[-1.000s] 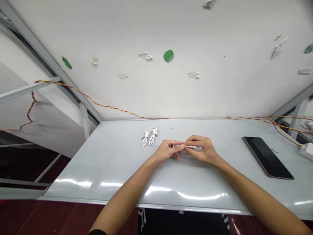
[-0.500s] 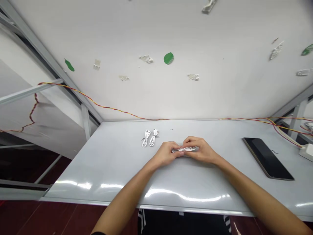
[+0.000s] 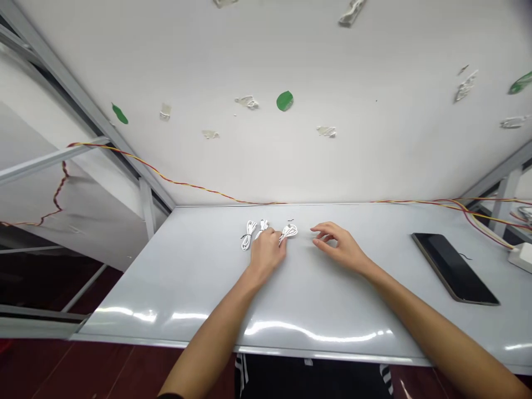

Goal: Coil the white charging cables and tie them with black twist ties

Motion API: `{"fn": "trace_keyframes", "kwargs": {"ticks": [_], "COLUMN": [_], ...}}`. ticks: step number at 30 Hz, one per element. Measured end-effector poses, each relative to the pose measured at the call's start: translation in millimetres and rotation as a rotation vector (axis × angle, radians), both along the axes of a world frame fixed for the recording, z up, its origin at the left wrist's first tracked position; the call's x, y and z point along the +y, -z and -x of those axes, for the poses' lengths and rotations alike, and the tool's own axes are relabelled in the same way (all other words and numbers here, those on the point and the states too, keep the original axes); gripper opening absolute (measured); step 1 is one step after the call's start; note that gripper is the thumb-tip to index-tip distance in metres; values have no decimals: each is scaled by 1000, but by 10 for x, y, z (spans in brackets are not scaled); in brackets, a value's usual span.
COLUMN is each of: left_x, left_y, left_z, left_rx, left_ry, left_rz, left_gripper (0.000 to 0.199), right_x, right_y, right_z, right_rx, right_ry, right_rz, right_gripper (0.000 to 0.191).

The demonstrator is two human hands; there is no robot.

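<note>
Three small coiled white cable bundles lie on the white tabletop point(image 3: 187, 288). The leftmost bundle point(image 3: 249, 235) lies apart from my hands. The middle bundle point(image 3: 262, 225) is partly hidden behind the fingers of my left hand point(image 3: 268, 252), which rests palm down on the table. The third bundle point(image 3: 288, 233) lies just right of that hand, its lower end at the fingertips. My right hand point(image 3: 336, 246) hovers further right with fingers apart, touching nothing.
A dark tablet point(image 3: 451, 269) lies on the table at right, near a white power strip point(image 3: 519, 257). Twisted red-and-yellow wires point(image 3: 199, 189) run along the wall behind the table. Grey metal framing point(image 3: 83, 105) stands at left.
My hands have come apart. The white bundle once pinched between them now lies on the table beside the other two. My left hand moved left, and my right hand opened.
</note>
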State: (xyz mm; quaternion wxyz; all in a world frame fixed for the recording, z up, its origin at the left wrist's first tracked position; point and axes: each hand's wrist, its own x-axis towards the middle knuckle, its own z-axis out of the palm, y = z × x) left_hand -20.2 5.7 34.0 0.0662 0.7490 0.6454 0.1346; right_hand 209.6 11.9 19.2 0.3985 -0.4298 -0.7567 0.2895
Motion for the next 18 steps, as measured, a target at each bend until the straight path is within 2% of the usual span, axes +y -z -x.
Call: {"fn": "trace_keyframes", "kwargs": {"ticks": [8, 14, 18], "left_x": [63, 56, 53], "left_y": [-29, -87, -120], "left_z": [77, 72, 84], "left_rx": [145, 155, 107], "left_ry": [-155, -173, -171], "left_rz": [31, 67, 100], "left_gripper": [31, 35, 29], "right_x": [-14, -20, -37], "right_y": [17, 17, -5], "right_z": [11, 8, 13], "right_rx": [-87, -106, -118], "right_ry": [-24, -35, -47], "right_rz": [9, 16, 46], "right_gripper": [26, 26, 25]}}
